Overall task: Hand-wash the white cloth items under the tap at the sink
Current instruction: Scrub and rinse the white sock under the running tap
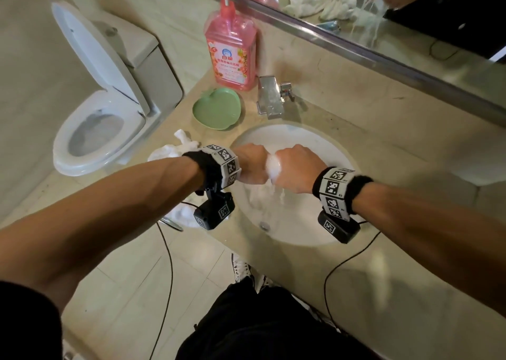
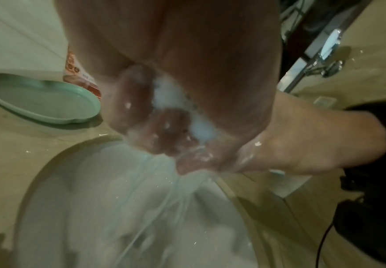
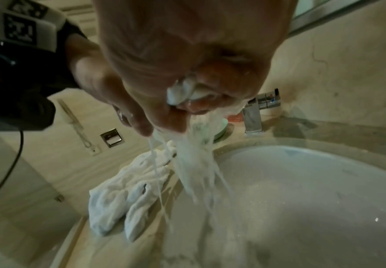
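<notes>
Over the white sink [image 1: 323,146] both fists meet, wringing one wet white cloth [image 1: 273,165]. My left hand [image 1: 253,165] grips its left end, my right hand [image 1: 297,168] grips its right end. Milky water streams [image 3: 194,172] run from the squeezed cloth [image 3: 182,90] into the basin [image 3: 302,181]. In the left wrist view the cloth [image 2: 164,94] shows between curled, soapy fingers [image 2: 132,98]. The chrome tap [image 1: 269,97] stands behind the sink; no water shows at its spout. More white cloth items [image 1: 175,149] lie piled on the counter left of the sink, seen also as cloth items [image 3: 127,190] in the right wrist view.
A pink soap bottle [image 1: 232,47] and a green apple-shaped dish [image 1: 217,108] stand left of the tap. A mirror [image 1: 383,17] runs along the back wall. A toilet [image 1: 98,119] with raised lid sits at left. Black cables [image 1: 345,264] hang over the counter's front edge.
</notes>
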